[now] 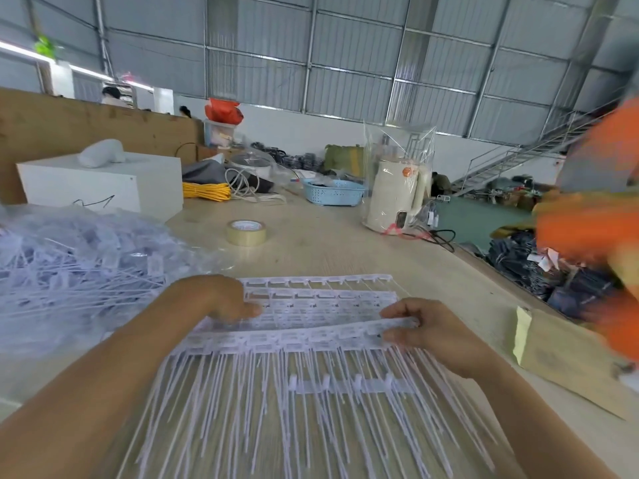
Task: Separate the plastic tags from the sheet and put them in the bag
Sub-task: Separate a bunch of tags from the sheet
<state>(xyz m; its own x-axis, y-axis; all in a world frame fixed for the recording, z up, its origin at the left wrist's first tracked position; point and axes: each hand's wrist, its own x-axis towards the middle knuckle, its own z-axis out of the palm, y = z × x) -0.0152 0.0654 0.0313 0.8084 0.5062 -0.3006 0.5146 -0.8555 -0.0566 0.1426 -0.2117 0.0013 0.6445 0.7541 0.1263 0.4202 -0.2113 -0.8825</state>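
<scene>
A white sheet of plastic tags (311, 316) lies on the wooden table (311, 243) in front of me, its long thin tails (276, 409) pointing toward me. My left hand (224, 299) holds the left end of the tag heads, fingers curled onto them. My right hand (425, 326) pinches the right end of a row of tag heads. A clear plastic bag (76, 267) full of loose white tags lies at the left.
A roll of tape (246, 232), a blue basket (333, 192), a wrapped white kettle (397, 195), a white box (103, 181) and yellow cord (206, 191) stand farther back. A cardboard box (567, 368) sits at right. A person in orange (594, 233) is at the right edge.
</scene>
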